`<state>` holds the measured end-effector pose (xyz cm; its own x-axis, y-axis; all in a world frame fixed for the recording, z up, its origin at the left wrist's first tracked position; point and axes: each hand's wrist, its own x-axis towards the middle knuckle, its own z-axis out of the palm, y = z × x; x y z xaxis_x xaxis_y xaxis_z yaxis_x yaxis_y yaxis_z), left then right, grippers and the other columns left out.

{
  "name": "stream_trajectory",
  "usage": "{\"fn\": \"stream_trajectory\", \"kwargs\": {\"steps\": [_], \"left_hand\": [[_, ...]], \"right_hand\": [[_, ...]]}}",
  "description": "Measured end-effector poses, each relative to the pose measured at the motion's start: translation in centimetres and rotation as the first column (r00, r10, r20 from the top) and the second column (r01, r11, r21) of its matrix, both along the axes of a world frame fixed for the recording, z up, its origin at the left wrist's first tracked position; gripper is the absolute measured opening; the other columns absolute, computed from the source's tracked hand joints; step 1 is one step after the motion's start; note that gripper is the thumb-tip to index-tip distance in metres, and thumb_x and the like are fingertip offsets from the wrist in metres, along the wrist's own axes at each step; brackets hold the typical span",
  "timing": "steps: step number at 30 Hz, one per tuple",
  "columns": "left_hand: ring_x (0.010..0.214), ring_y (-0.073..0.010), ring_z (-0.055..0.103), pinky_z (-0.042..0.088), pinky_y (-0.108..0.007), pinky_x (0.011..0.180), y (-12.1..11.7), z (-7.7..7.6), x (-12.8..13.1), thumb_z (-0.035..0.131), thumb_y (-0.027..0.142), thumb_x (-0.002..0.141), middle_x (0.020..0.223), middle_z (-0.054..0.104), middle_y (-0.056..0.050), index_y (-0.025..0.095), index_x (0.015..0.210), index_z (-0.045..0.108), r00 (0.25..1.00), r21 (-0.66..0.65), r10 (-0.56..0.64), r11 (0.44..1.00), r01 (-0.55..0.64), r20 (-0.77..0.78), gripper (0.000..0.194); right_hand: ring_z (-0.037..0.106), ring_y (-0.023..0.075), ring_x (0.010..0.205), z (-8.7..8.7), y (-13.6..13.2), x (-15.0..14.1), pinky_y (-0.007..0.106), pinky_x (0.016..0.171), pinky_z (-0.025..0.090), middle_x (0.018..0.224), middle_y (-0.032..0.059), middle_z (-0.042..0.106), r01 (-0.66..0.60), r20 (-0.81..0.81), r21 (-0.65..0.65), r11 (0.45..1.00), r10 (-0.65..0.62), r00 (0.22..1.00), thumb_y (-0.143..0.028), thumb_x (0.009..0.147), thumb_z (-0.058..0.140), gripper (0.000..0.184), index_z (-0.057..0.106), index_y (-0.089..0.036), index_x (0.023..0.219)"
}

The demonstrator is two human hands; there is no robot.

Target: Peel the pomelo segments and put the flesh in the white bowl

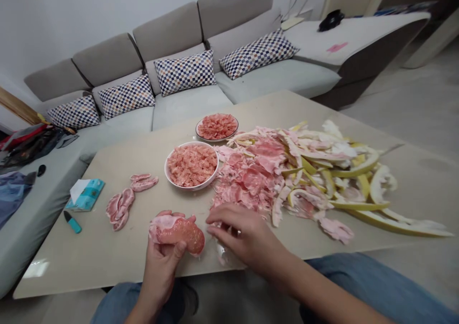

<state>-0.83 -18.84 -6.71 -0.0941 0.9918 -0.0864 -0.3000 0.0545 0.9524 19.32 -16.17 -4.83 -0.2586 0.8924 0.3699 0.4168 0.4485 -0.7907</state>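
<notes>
At left, turquoise tissue box [90, 196], then pale-pink fruit segments in membrane [120, 209]. At lower centre, clamped in left hand [161, 262], partly peeled pink citrus segment [184, 234]. Above, round white bowl [191, 188] of pink pulp [191, 164]. Right of centre, right hand [249, 233], fingertips near each other; cannot tell if touching. Farther right, yellow-green rind heap [351, 173].

The beige table [89, 257] carries a tissue pack [91, 195], a small teal tool [74, 223] and pink pieces [120, 210] at left; a bowl [191, 189] mid-table, a plate [216, 140] farther back; pink skins [256, 183] and rinds [363, 186] heaped right.
</notes>
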Motion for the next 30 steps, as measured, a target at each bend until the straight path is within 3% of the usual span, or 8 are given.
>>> {"fn": "stream_trajectory", "kwargs": {"steps": [3, 10, 15, 19, 23, 26, 28, 30], "left_hand": [[0.109, -0.0325, 0.066, 0.054, -0.042, 0.089, 0.1, -0.3, 0.0, 0.083, 0.03, 0.068, 0.124, 0.062, -0.012, 0.028, 0.123, 0.046, 0.999, 0.03, -0.013, 0.999, 0.015, -0.048, 0.067], [0.108, -0.0304, 0.066, 0.055, -0.037, 0.089, 0.0, -0.2, 0.4, 0.082, 0.026, 0.068, 0.114, 0.063, -0.01, 0.023, 0.113, 0.051, 0.987, 0.105, -0.04, 0.993, 0.056, -0.156, 0.055], [0.107, -0.0318, 0.067, 0.052, -0.042, 0.091, 0.1, -0.1, 0.4, 0.084, 0.028, 0.066, 0.117, 0.064, -0.011, 0.024, 0.121, 0.047, 0.997, 0.034, -0.001, 0.999, 0.004, -0.079, 0.066], [0.105, -0.0261, 0.067, 0.051, -0.037, 0.092, 0.3, 0.1, 0.2, 0.083, 0.03, 0.068, 0.112, 0.068, -0.01, 0.025, 0.123, 0.048, 0.995, -0.047, 0.085, 0.996, -0.082, 0.05, 0.065], [0.101, -0.0179, 0.066, 0.049, -0.028, 0.092, 0.7, 0.3, 0.1, 0.083, 0.028, 0.068, 0.11, 0.07, -0.004, 0.028, 0.118, 0.054, 0.981, -0.073, 0.155, 0.986, -0.147, 0.117, 0.057], [0.1, -0.0157, 0.065, 0.049, -0.028, 0.092, 0.9, 0.3, 0.1, 0.083, 0.025, 0.069, 0.11, 0.068, -0.001, 0.029, 0.115, 0.056, 0.978, -0.069, 0.157, 0.987, -0.148, 0.14, 0.053], [0.103, -0.0163, 0.064, 0.048, -0.029, 0.094, 0.9, 0.2, 0.2, 0.082, 0.025, 0.07, 0.112, 0.067, -0.001, 0.029, 0.114, 0.055, 0.977, -0.067, 0.142, 0.989, -0.133, 0.158, 0.052], [0.104, -0.0173, 0.064, 0.048, -0.031, 0.094, 0.8, 0.3, 0.3, 0.081, 0.026, 0.07, 0.113, 0.067, -0.001, 0.03, 0.113, 0.054, 0.975, -0.081, 0.123, 0.991, -0.11, 0.183, 0.051]], "right_hand": [[0.064, 0.0144, 0.071, -0.4, -0.8, -1.5, 0.025, 0.065, 0.049, 0.089, 0.0045, 0.071, -0.054, -0.042, -0.003, 0.999, 0.053, 0.998, -0.024, 0.086, 0.064, 0.011, 0.07, -0.021, 0.095], [0.061, 0.0147, 0.065, -0.8, -0.6, -1.7, 0.025, 0.062, 0.047, 0.079, 0.0043, 0.068, 0.043, 0.096, -0.085, 0.995, -0.034, 0.995, -0.019, 0.085, 0.06, 0.01, 0.069, -0.018, 0.082], [0.067, 0.0194, 0.084, -0.5, 0.2, -0.3, 0.029, 0.073, 0.05, 0.094, 0.0073, 0.073, 0.191, 0.1, -0.032, 0.981, -0.187, 0.977, -0.013, 0.085, 0.051, 0.022, 0.069, -0.018, 0.096], [0.07, 0.02, 0.081, -0.3, 0.6, 0.5, 0.03, 0.071, 0.05, 0.092, 0.006, 0.076, 0.221, 0.143, -0.09, 0.971, -0.207, 0.968, -0.017, 0.088, 0.048, 0.024, 0.07, -0.02, 0.097], [0.068, 0.0173, 0.064, -0.2, 0.4, 0.0, 0.026, 0.06, 0.049, 0.073, 0.0039, 0.074, 0.087, 0.107, -0.244, 0.966, -0.063, 0.992, -0.02, 0.086, 0.056, 0.016, 0.072, -0.019, 0.086], [0.06, 0.0121, 0.045, -0.4, -0.2, -1.2, 0.021, 0.046, 0.043, 0.055, -0.0011, 0.065, -0.1, -0.081, -0.497, 0.862, 0.068, 0.994, -0.019, 0.085, 0.057, 0.015, 0.071, -0.019, 0.078], [0.058, 0.0111, 0.041, -0.5, -0.6, -1.9, 0.018, 0.04, 0.037, 0.051, -0.0033, 0.061, -0.174, -0.195, -0.599, 0.782, 0.069, 0.978, -0.022, 0.082, 0.062, 0.01, 0.071, -0.018, 0.082], [0.059, 0.0112, 0.044, -0.5, -0.6, -2.3, 0.018, 0.04, 0.037, 0.054, -0.0032, 0.062, -0.186, -0.264, -0.599, 0.779, 0.028, 0.964, -0.024, 0.08, 0.065, 0.009, 0.07, -0.018, 0.081]]}}
